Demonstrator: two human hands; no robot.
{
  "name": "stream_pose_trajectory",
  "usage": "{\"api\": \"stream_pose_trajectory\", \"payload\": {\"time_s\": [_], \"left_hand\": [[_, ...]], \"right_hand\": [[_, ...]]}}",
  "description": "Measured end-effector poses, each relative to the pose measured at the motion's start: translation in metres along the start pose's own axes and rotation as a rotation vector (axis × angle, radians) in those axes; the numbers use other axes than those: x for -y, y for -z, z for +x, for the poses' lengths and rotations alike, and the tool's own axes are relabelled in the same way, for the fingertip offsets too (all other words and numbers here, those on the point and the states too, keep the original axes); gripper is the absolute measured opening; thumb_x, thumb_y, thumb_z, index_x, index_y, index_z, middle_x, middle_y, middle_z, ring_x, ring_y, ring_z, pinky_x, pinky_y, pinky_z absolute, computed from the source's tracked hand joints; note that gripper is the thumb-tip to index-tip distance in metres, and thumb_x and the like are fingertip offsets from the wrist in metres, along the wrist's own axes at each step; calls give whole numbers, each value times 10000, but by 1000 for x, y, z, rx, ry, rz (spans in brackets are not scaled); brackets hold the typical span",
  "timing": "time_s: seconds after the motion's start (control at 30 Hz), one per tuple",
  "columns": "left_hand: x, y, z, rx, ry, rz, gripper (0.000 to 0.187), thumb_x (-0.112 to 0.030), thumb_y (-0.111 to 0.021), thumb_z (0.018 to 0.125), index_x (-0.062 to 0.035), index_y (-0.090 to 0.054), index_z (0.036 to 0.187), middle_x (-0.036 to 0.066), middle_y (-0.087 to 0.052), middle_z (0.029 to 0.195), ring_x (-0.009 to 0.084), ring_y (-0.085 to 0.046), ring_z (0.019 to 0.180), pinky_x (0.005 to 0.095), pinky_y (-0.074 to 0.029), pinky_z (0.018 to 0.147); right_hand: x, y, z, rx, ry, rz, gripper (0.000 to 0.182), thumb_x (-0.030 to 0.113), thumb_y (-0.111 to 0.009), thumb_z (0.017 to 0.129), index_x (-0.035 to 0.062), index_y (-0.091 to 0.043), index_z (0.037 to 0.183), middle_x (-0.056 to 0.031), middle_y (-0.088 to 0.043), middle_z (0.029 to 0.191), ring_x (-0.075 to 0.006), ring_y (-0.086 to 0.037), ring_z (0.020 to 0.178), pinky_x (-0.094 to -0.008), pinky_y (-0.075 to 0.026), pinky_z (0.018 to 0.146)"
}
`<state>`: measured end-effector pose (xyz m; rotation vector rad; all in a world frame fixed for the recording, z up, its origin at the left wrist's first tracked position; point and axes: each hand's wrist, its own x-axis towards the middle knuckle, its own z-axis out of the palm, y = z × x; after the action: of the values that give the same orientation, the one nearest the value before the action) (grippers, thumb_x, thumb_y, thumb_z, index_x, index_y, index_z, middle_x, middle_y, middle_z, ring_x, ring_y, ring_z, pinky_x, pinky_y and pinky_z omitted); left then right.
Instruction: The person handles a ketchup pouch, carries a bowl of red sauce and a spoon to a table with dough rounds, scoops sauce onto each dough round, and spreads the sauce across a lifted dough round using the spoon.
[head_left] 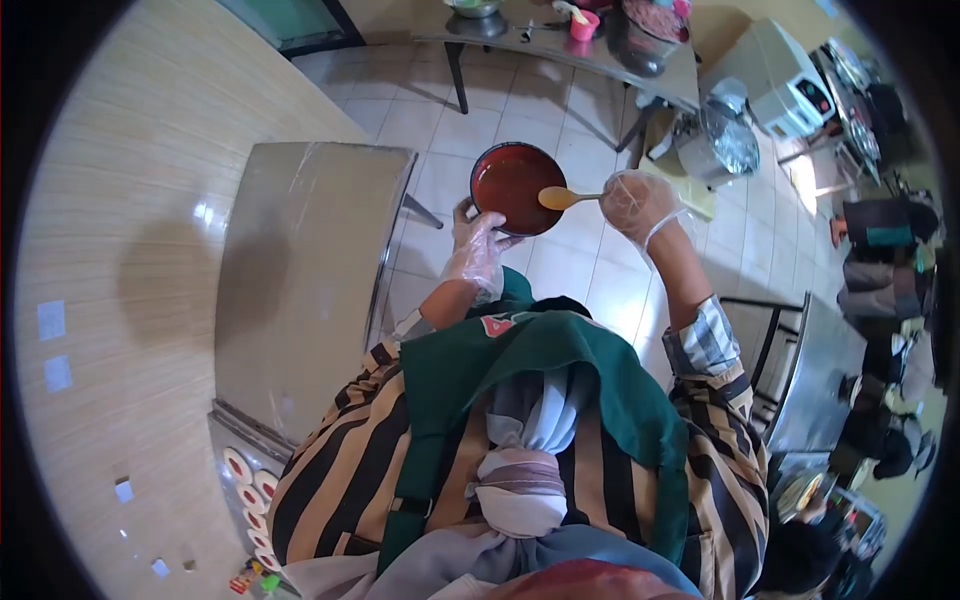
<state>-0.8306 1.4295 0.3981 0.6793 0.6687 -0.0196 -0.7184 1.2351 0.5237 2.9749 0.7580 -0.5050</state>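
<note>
Bowl [518,152], dark outside and reddish brown within, sits just above the centre of the frame, its opening facing the camera. At its lower left, the left hand [477,245], in a clear plastic glove, grips the rim, thumb and fingers partly curled. To the right, the right hand [640,205], gloved likewise, is closed round the handle of a yellowish spoon [558,198], whose head overlaps the bowl's right edge; whether the two touch, I cannot tell. Tiled floor [575,262] shows beneath. Left of the hands stands a bare metal table [310,230]; at the top of the frame, another table [550,48] bears a pink cup [584,27].
</note>
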Motion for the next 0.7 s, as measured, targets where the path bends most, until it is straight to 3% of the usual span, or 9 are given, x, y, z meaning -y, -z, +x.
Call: {"api": "stream_pose_trajectory", "payload": {"time_s": [0.1, 0.3, 0.37, 0.43, 0.53, 0.63, 0.67, 0.7], "left_hand": [[3, -12, 54, -43, 56, 1, 785, -1, -619, 679, -124, -179, 1317, 191, -400, 1230, 335, -564, 1009, 546, -536, 844], [-18, -50, 191, 46, 56, -90, 611, -72, -591, 730, -127, -287, 1256, 170, -469, 1186, 337, -555, 1020, 573, -525, 828], [-35, -72, 252, 61, 107, -130, 544, -73, -579, 740, -109, -320, 1217, 168, -473, 1184, 352, -549, 1021, 573, -524, 825], [-51, -92, 323, 86, 161, -181, 448, -80, -573, 748, -84, -378, 1151, 166, -488, 1154, 359, -554, 989, 570, -532, 810], [-69, -113, 398, 129, 204, -149, 363, -116, -604, 742, -81, -445, 1067, 144, -528, 1074, 331, -578, 941, 538, -552, 764], [-88, -151, 480, 124, 241, -46, 343, -140, -615, 743, -62, -482, 1049, 137, -564, 1084, 302, -591, 937, 509, -533, 822], [-92, -162, 502, 80, 235, -28, 283, -148, -637, 737, -88, -500, 976, 114, -568, 968, 264, -579, 835, 473, -539, 753], [-92, -169, 528, 82, 245, -25, 283, -148, -637, 737, -88, -500, 976, 114, -568, 968, 264, -579, 835, 473, -539, 753]], "right_hand": [[-22, 26, 53, 13, -9, -70, 240, 242, -539, 806, 50, -669, 745, -173, -644, 740, -354, -631, 685, -413, -509, 639], [-104, 19, 146, -88, -137, -68, 236, 226, -519, 819, 61, -666, 736, -168, -653, 764, -339, -645, 714, -432, -509, 658], [-139, 10, 175, -245, -185, 128, 235, 247, -518, 827, 90, -673, 745, -150, -657, 793, -354, -639, 764, -433, -507, 683], [-158, 14, 198, -179, -364, 271, 241, 241, -503, 844, 93, -691, 810, -151, -664, 827, -350, -637, 800, -418, -505, 715], [-176, 7, 199, -193, -407, 449, 249, 225, -495, 855, 88, -702, 870, -167, -663, 854, -355, -630, 822, -420, -497, 728], [-188, 16, 215, -239, -421, 550, 255, 205, -491, 855, 76, -707, 895, -172, -668, 851, -313, -649, 789, -400, -494, 714], [-188, 23, 219, -263, -478, 714, 262, 205, -483, 843, 72, -706, 874, -101, -599, 718, -234, -577, 673, -346, -445, 624], [-187, 27, 222, -288, -535, 878, 270, 206, -475, 832, 68, -705, 854, -29, -530, 584, -155, -505, 556, -292, -395, 535]]}}
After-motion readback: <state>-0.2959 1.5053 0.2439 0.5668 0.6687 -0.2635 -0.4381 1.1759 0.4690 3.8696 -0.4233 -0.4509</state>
